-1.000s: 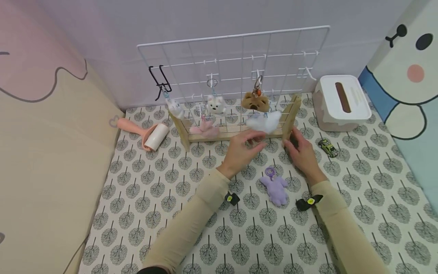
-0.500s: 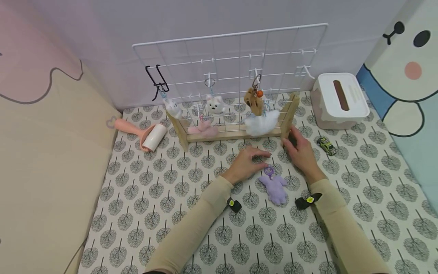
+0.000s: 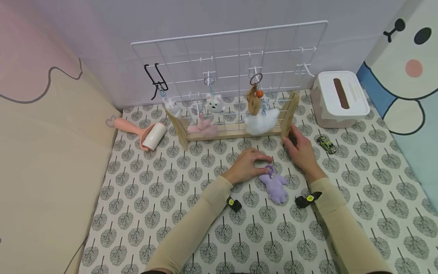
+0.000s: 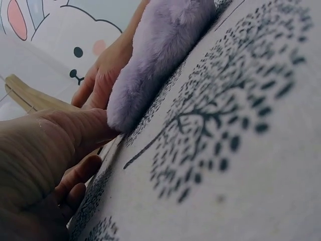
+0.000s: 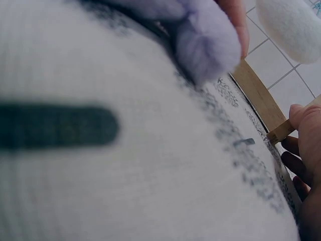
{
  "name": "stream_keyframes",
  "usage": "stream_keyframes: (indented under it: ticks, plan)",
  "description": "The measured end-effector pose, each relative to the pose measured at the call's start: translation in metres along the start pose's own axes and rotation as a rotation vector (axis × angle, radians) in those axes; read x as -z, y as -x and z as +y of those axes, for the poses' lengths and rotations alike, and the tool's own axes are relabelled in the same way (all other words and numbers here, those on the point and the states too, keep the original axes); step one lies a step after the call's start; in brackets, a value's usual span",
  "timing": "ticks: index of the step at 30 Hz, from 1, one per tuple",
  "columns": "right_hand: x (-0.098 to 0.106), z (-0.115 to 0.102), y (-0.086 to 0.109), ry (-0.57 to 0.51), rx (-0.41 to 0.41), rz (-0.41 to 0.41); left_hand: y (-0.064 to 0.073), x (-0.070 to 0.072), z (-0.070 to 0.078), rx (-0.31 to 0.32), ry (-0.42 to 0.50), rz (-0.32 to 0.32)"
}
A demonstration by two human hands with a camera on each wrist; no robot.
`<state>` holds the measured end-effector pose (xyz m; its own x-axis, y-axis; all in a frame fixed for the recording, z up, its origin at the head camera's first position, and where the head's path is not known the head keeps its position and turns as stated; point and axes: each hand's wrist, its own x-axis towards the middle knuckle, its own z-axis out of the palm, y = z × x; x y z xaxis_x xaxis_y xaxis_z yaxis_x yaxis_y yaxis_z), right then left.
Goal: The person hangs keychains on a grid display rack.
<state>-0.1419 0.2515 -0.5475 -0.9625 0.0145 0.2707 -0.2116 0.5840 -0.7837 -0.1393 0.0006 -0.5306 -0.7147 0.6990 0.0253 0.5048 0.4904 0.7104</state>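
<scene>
A purple plush keychain (image 3: 276,188) lies on the patterned cloth. My left hand (image 3: 247,166) is at its purple ring (image 3: 271,167), thumb against the ring and forefinger just beyond it, a gap between them. In the left wrist view the thumb lies beside the plush (image 4: 160,45), with the fingertips apart from it. My right hand (image 3: 301,151) grips the right wooden foot (image 3: 290,116) of a white wire grid rack (image 3: 239,57), thumb on one side and fingers on the other. The purple plush (image 5: 210,45) also shows in the right wrist view.
Several plush keychains hang on the rack: white cat-like (image 3: 215,103), pink (image 3: 203,128), brown (image 3: 253,102) and fluffy white (image 3: 262,121). A bare white hook (image 3: 308,70) sits at right. A toy car (image 3: 326,144), tissue box (image 3: 341,97) and lint roller (image 3: 147,134) lie around.
My left hand has left the fluffy white keychain and come down to the purple keychain's ring. The brown keychain has swung sideways. The right hand stays on the wooden foot.
</scene>
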Motion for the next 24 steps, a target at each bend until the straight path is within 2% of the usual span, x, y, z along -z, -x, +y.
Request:
stream_keyframes:
  ticks: [4,9,16,24]
  plan:
    - [-0.0005,0.0002,-0.0005,0.005,-0.007,-0.001,-0.0004,-0.0003,-0.0002,0.002,0.002,-0.007]
    - [-0.0002,-0.0010,-0.0003,-0.001,-0.006,0.004,-0.0017,-0.0011,-0.0010,-0.028,0.012,0.012]
    - [0.0000,-0.0019,-0.0006,-0.003,-0.010,0.007,-0.0020,-0.0012,-0.0020,0.020,0.048,0.018]
    - [0.0004,-0.0035,-0.0001,0.001,-0.018,0.005,0.0005,0.0073,0.0033,0.045,0.121,0.004]
